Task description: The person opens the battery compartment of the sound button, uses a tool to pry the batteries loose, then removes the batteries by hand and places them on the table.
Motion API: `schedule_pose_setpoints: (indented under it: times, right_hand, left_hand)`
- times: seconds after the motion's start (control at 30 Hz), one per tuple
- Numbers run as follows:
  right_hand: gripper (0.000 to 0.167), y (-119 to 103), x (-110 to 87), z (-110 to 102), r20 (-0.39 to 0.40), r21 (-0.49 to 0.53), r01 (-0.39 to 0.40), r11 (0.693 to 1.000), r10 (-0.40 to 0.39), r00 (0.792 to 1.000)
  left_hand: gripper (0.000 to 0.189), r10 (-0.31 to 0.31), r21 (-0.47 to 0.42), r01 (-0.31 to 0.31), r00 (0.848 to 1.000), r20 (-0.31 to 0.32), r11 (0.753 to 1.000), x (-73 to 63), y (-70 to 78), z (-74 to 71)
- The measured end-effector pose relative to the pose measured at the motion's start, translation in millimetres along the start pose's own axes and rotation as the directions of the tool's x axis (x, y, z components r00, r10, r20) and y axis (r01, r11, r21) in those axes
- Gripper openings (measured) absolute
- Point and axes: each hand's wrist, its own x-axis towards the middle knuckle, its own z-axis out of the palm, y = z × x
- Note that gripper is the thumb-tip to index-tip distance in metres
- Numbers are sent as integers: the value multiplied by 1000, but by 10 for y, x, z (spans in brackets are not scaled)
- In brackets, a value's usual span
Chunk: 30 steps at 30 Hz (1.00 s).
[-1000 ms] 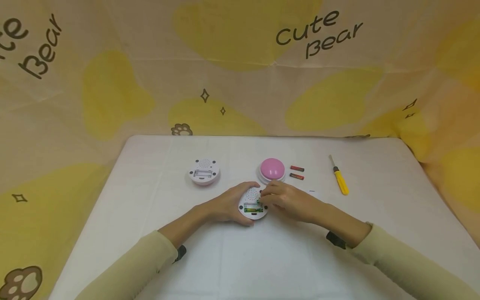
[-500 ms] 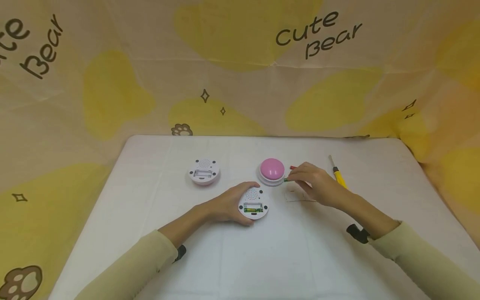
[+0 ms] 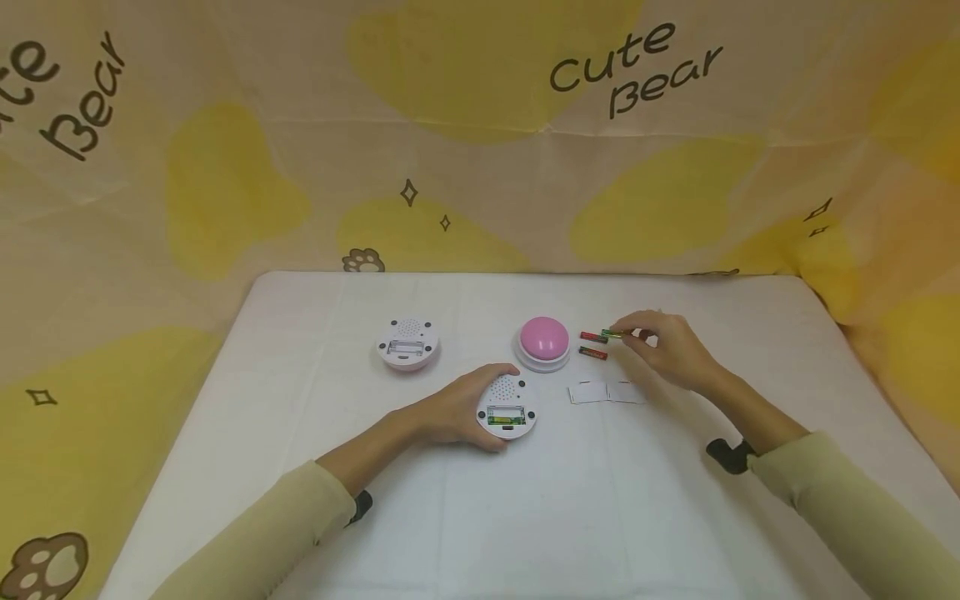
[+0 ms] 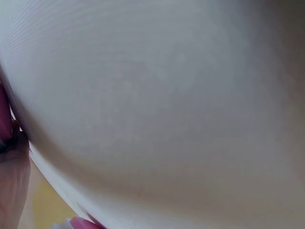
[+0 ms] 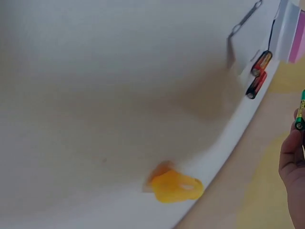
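Observation:
My left hand [image 3: 453, 408] grips a round white button device [image 3: 504, 387] by its sides, underside up. Its battery compartment lies open, with one green battery [image 3: 501, 420] in the near slot. In the left wrist view only part of that hand and a pink edge show at the far left. Over the right of the table my right hand [image 3: 671, 346] pinches another green battery [image 5: 301, 107] by its end. That battery is close beside two red-and-black batteries [image 3: 593, 353] on the cloth. The right wrist view shows the right fingers only partly.
A pink-domed button [image 3: 544, 338] stands upright behind the held device. Back left, another device [image 3: 408, 343] lies upside down with a bare compartment. Two flat white pieces [image 3: 588, 392] lie in front of the red batteries. A yellow-handled screwdriver [image 5: 176, 186] lies at the right.
My right hand has lifted the green battery away from the device and carried it right, past the pink button, to the red batteries. My left hand has stayed put.

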Motion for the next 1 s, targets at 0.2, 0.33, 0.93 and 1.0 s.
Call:
schedule_pose_setpoints:
  times: [0.2, 0.33, 0.93, 1.0]
  right_hand:
    - [23, 110, -15, 5, 43, -18, -123, 992, 124, 991]
    - [23, 150, -34, 0, 89, -39, -173, 984, 175, 980]
    - [24, 254, -29, 66, 216, -81, -251, 964, 263, 940]
    - [24, 268, -26, 74, 218, -80, -237, 968, 249, 944]
  left_hand:
    - [100, -9, 2, 9, 1000, 0, 1000, 0, -1, 1]
    - [100, -9, 3, 9, 1000, 1, 1000, 2, -4, 2]
    - [100, 0, -1, 0, 1000, 6, 1000, 3, -8, -1]
    - [100, 1, 3, -1, 1000, 5, 1000, 6, -7, -2]
